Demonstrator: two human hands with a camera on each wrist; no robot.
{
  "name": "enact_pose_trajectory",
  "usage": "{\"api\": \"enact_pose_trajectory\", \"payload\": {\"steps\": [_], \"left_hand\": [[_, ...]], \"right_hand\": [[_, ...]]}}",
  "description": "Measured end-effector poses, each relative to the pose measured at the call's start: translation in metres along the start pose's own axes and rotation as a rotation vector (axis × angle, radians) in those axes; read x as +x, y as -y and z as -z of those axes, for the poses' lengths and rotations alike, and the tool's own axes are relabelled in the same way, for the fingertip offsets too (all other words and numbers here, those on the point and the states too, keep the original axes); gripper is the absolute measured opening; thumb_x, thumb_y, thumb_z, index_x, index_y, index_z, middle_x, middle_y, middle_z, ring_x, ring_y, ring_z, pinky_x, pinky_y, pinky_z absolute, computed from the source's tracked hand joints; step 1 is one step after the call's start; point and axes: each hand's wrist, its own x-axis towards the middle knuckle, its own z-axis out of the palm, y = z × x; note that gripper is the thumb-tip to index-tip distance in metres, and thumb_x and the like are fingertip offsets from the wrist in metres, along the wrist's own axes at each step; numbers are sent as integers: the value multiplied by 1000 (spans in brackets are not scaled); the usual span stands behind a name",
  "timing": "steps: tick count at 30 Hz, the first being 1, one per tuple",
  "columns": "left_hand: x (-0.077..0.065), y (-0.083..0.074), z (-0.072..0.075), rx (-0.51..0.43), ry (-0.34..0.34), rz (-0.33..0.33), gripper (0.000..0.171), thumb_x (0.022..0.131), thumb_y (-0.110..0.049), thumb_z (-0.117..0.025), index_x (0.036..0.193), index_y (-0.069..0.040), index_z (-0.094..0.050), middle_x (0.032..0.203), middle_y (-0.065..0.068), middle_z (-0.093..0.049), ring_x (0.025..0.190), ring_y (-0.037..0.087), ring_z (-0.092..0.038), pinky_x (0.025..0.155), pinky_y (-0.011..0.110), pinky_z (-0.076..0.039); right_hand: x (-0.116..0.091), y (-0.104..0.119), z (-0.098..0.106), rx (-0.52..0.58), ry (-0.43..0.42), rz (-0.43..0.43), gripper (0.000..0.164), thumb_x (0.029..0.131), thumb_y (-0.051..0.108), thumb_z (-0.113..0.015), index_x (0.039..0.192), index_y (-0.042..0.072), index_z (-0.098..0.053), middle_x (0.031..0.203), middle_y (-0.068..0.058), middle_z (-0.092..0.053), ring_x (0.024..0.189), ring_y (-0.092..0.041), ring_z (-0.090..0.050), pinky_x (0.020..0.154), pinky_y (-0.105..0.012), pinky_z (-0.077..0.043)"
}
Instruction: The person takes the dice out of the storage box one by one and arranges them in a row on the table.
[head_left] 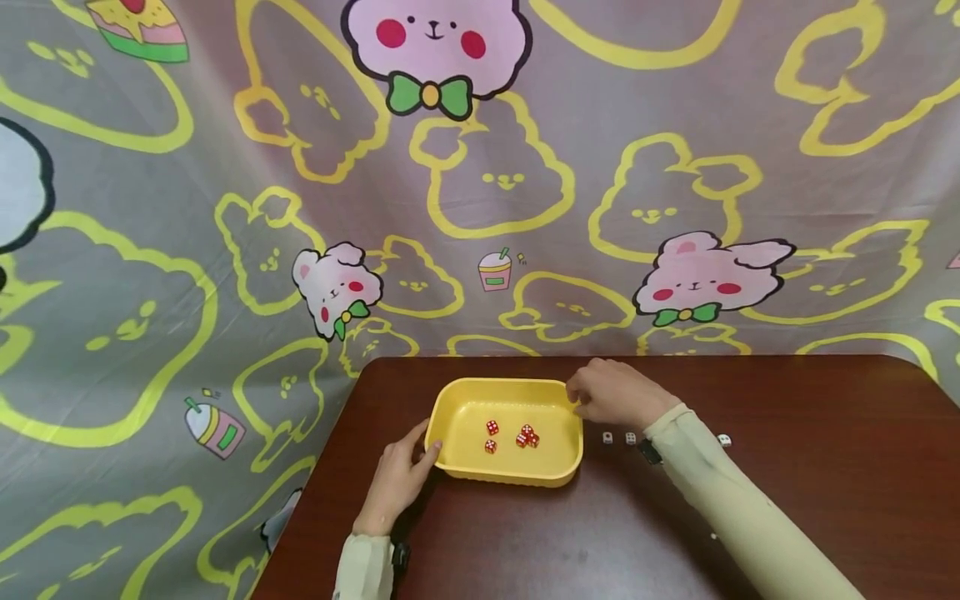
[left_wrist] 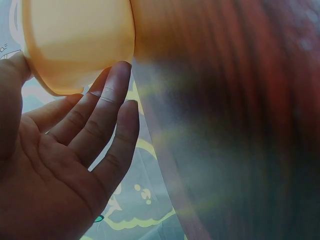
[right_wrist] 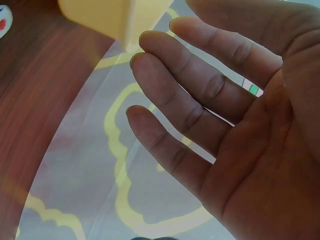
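Note:
A yellow plastic tray [head_left: 504, 479] with raised walls sits on the table, several red dice [head_left: 491, 427] lying on its floor. My left hand [head_left: 397, 477] holds the tray's left end, thumb over the rim and fingers along the outside. The left wrist view shows the fingers [left_wrist: 112, 92] against the tray's outer wall. At the tray's far right corner is my right hand [head_left: 618, 392], with its fingers loosely bent. Nothing lies in its palm in the right wrist view, where the fingertips are close to the tray corner [right_wrist: 100, 15]; contact there is unclear.
White dice [head_left: 607, 437] lie on the dark brown table [head_left: 825, 467] right of the tray, some near the right forearm. One white die [head_left: 723, 439] is beyond that sleeve. A patterned cloth [head_left: 525, 250] hangs behind the table and along its left side.

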Motion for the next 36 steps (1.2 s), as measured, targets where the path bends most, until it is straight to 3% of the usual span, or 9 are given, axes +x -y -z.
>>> {"api": "enact_pose_trajectory", "payload": {"steps": [26, 36], "left_hand": [[1, -2, 1, 6, 10, 16, 46, 95, -35, -62, 136, -16, -56, 64, -6, -55, 52, 5, -46, 55, 20, -40], [0, -3, 3, 13, 8, 6, 46, 94, -33, -63, 136, -15, -56, 62, -6, -52, 50, 3, -43, 54, 20, -39]], "right_hand": [[39, 32, -6, 45, 115, -36, 17, 80, 27, -77, 94, 18, -76, 77, 8, -64, 69, -9, -54, 66, -30, -47], [50, 39, -11, 95, 94, 8, 15, 80, 24, -76, 93, 17, -76, 78, 7, -67, 67, -8, -56, 64, -30, -48]]}}
